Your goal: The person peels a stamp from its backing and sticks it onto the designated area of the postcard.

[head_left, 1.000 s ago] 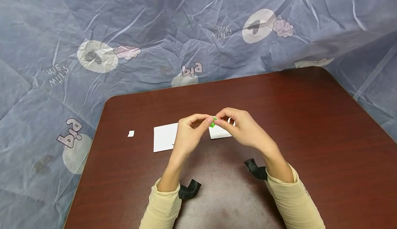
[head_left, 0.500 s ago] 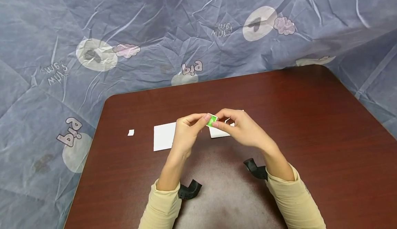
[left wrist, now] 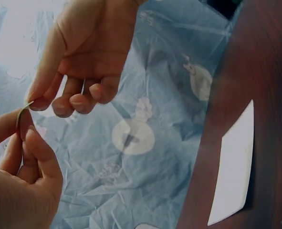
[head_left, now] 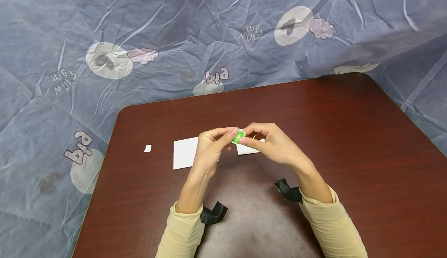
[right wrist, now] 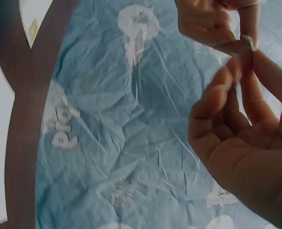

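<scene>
In the head view, the left hand (head_left: 210,146) and right hand (head_left: 277,145) pinch a small green-and-white square (head_left: 238,136) over the brown worktop (head_left: 324,122). White sheets (head_left: 183,153) and a tiny scrap (head_left: 148,148) lie there; crinkly blue cloth (head_left: 195,29) hangs behind. The left wrist view shows the square's thin edge. In the right wrist view, both hands nip it.

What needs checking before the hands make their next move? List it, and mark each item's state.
1. Left hand pinches the green-and-white piece: ok.
2. Right hand pinches the same piece: ok.
3. Piece is flat: not ok; it looks curved in the left wrist view.
4. White scrap lies apart from the left white sheet: ok.
5. Whole face of the right white sheet is fit for use: cannot tell; the right hand partly hides it.
</scene>
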Demonstrator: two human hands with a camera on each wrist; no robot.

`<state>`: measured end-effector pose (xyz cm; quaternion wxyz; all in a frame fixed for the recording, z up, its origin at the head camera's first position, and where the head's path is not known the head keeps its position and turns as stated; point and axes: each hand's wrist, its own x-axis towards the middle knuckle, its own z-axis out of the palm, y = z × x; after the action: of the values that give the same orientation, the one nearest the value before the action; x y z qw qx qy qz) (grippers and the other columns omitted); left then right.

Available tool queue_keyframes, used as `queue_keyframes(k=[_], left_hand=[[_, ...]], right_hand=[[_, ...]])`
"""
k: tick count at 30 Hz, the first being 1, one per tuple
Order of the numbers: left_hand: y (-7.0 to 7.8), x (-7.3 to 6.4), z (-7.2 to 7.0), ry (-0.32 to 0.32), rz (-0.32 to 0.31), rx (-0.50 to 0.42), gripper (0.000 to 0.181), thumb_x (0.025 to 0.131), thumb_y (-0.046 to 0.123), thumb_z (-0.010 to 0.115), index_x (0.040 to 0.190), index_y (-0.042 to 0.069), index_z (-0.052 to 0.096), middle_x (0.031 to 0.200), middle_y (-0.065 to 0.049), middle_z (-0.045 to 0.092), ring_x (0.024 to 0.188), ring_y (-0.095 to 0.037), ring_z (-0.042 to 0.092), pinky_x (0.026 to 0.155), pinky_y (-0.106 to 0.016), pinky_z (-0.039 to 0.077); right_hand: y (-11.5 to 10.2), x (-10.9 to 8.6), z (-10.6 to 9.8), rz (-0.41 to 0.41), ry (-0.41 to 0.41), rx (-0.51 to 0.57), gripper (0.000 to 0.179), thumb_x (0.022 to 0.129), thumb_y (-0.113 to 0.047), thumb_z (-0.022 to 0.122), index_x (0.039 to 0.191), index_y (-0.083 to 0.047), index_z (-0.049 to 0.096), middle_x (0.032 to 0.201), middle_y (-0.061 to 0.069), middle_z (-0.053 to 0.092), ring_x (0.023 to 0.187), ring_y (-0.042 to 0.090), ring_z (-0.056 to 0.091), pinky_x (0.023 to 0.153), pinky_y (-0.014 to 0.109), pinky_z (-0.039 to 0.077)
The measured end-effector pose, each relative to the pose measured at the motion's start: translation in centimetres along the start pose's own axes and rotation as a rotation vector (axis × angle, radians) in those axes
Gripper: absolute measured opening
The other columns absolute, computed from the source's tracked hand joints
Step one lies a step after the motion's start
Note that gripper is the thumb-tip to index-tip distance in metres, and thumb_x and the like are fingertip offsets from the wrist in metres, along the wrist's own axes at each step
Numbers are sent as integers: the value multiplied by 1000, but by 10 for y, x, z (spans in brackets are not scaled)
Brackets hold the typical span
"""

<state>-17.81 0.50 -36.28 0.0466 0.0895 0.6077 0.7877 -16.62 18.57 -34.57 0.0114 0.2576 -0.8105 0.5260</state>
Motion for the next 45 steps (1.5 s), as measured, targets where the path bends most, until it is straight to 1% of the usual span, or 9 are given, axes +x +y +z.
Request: queue_keyframes(k=[6, 8, 13, 21, 27, 33, 39, 42, 45], left_hand=[[0, 3, -5, 10, 12, 50, 31, 86, 2, 67, 117, -1, 66, 67, 6, 63, 62, -8, 46, 53, -20, 35], [0, 3, -6, -6, 15, 44, 34, 86, 2, 67, 121, 1, 63, 66, 6, 61, 63, -8, 46, 54, -20, 35], [0, 1, -6, -23, 7, 69, 24, 88, 6, 66, 111, -2, 66, 72, 5, 64, 66, -9, 50, 56, -21, 36], [0, 0, -5, -54, 4, 111, 19, 91, 10, 64, 105, -3, 69, 77, 2, 65, 66, -9, 51, 55, -21, 37], [-1, 0, -5, -62, 31, 96, 23, 95, 13, 59, 105, -6, 67, 80, 2, 66, 68, -12, 56, 58, -21, 40], [0, -1, -5, -87, 78, 113, 30, 97, 21, 56, 101, -6, 68, 72, -1, 58, 70, -15, 51, 59, -23, 39], [1, -2, -5, -149, 159, 118, 21, 92, 7, 62, 106, -8, 66, 102, -5, 64, 99, -25, 58, 85, -34, 48], [1, -2, -4, -134, 199, 109, 20, 89, -1, 63, 106, -12, 65, 100, -7, 65, 98, -21, 61, 88, -38, 48], [2, -3, -3, -85, 220, 102, 18, 89, -4, 62, 104, -14, 65, 93, -3, 67, 89, -16, 63, 85, -36, 50]], right_hand=[[2, 1, 1, -234, 116, -220, 51, 74, -2, 81, 120, -5, 58, 100, 0, 62, 86, 13, 57, 71, 31, 47], [2, 1, 3, -314, 176, -269, 49, 72, 1, 81, 116, -4, 61, 105, 2, 61, 91, 15, 56, 77, 30, 46], [3, 3, 6, -468, 272, -342, 31, 69, 8, 81, 96, -5, 71, 101, 6, 60, 95, 21, 56, 83, 27, 43], [5, 5, 7, -560, 292, -391, 28, 66, 10, 81, 88, -6, 73, 95, 6, 63, 89, 23, 56, 78, 28, 42], [6, 6, 8, -536, 317, -382, 23, 69, 10, 79, 87, -4, 72, 89, 2, 67, 86, 19, 59, 79, 25, 45], [5, 6, 10, -453, 338, -288, 23, 71, 11, 77, 88, -4, 72, 83, 0, 69, 76, 14, 60, 70, 24, 46], [0, 4, 13, -210, 335, -30, 12, 78, 5, 75, 87, -2, 71, 80, 5, 69, 69, 12, 61, 63, 22, 48], [-4, 3, 15, -64, 327, 81, 7, 80, 3, 74, 86, 0, 70, 80, 7, 70, 70, 13, 65, 63, 24, 50], [-6, 3, 17, 30, 310, 125, 6, 82, -1, 73, 86, 2, 68, 79, 8, 70, 72, 15, 66, 63, 25, 50]])
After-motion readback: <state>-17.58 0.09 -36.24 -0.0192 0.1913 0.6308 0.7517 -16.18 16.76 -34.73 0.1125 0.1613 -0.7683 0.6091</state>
